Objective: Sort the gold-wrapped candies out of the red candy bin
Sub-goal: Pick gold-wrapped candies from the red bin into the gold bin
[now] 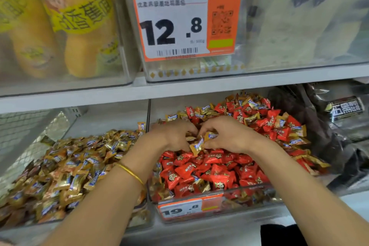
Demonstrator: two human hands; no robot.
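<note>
Candies in gold wrap (199, 144) sit bunched between two hands, just over the middle of the red candy bin (219, 191). I can see at least two of them there, maybe three; fingers hide the rest. The left hand (173, 136) is curled round some of them. The right hand (229, 136) pinches one with its thumb and fingertips. The two hands are very close together.

The bin is a clear box full of red candies (199, 168), too many to count. More gold ones are mixed in, mostly at the back and on the right side. One orange price tag (189, 208) on its front reads 19.8.

Just to the left stands a second clear bin (139, 217). It is heaped with gold candies (69, 166), also too many to count. One thin gold bracelet (131, 172) goes round the left wrist, above that bin.

To the right of the red bin lie some dark bags (319, 126).

Both bins stand side by side on a pale lower shelf (199, 233) in a shop. A white mesh wall (20, 126) closes the far left end. One shelf board (119, 94) runs above the bins. On it stand clear boxes. The left box holds two tall yellow packs (79, 26). The middle box carries one big orange price tag (185, 20) that reads 12.8.
</note>
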